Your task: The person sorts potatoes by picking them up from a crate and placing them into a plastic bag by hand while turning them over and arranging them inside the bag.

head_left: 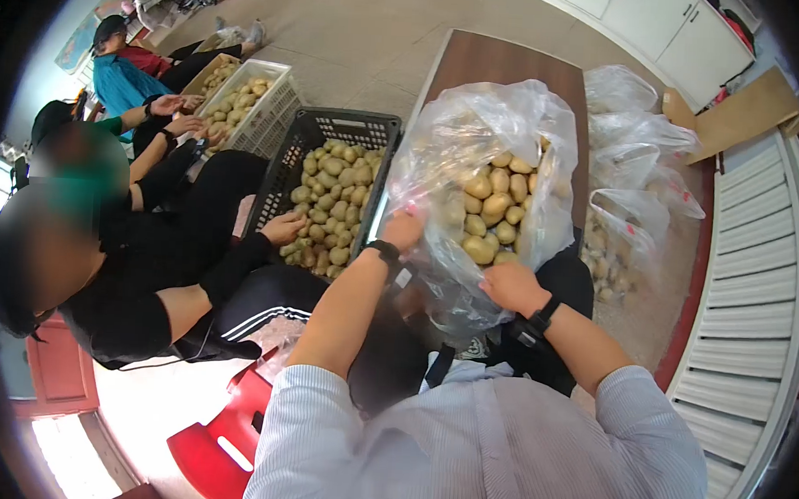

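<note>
A large clear plastic bag (432,143) lies open on the brown table, with many small yellow-brown potatoes (495,203) showing through its mouth. My left hand (404,231) is closed on the bag's near-left edge. On the near-right edge, my right hand (515,288) pinches the plastic in curled fingers, close beside the lowest potatoes. Loose folds of the bag hang over the table's near end towards my lap.
Left of the table stands a black crate (302,134) of potatoes, with a co-worker's hand (283,229) over it. Beyond are a white crate (286,90) and more people. Filled plastic bags (634,162) line the floor at right, near a white radiator (741,276).
</note>
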